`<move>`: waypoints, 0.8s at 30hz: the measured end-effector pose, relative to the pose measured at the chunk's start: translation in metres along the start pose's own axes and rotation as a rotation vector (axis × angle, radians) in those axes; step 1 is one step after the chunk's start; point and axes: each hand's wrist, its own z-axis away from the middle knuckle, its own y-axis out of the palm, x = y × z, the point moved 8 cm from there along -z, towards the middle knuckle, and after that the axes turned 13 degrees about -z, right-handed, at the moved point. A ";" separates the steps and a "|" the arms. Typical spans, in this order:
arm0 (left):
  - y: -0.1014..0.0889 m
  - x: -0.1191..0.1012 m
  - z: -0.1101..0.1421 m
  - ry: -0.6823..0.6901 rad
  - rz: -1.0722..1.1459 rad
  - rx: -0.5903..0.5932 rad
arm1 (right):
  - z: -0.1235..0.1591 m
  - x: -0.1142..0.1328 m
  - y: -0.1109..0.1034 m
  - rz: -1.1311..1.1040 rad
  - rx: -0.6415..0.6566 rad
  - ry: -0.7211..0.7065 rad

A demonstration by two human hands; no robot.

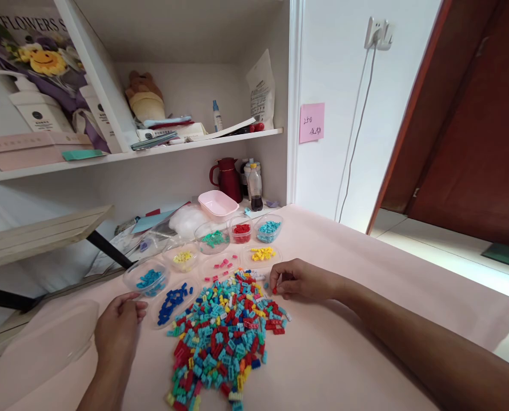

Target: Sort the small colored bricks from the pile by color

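A large heap of mixed toy building bricks [224,337] lies on the pink tabletop. At the heap's far right edge, my right hand [299,279] pinches a small red brick [275,290] between thumb and fingertips. My left hand [121,322] rests left of the heap, open with loosely bent fingers and nothing visible in it. Its fingertips are close to a clear bowl of blue bricks [149,281]; whether they touch it I cannot tell. Beside that bowl, a clear lid holds dark blue bricks [173,303].
Behind the heap stand clear containers of pale yellow [184,257], green [213,238], red [241,232], light blue [268,229] and yellow bricks [263,253]. Pink bricks [223,264] lie among them. Farther back are a pink basin [218,204], a red jug [229,180] and a bottle [255,188].
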 end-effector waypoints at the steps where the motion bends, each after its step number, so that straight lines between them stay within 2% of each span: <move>1: 0.000 -0.001 0.001 0.001 0.001 -0.001 | 0.000 -0.001 0.001 -0.021 0.002 0.001; 8: -0.001 -0.004 0.004 -0.022 0.015 -0.008 | -0.003 -0.008 0.004 -0.053 0.019 0.033; 21: 0.000 -0.008 0.006 -0.020 -0.008 -0.008 | -0.004 -0.003 0.002 0.181 -0.035 -0.022; 24: 0.000 -0.009 0.008 -0.015 -0.003 -0.008 | -0.003 0.004 -0.002 0.280 -0.093 -0.070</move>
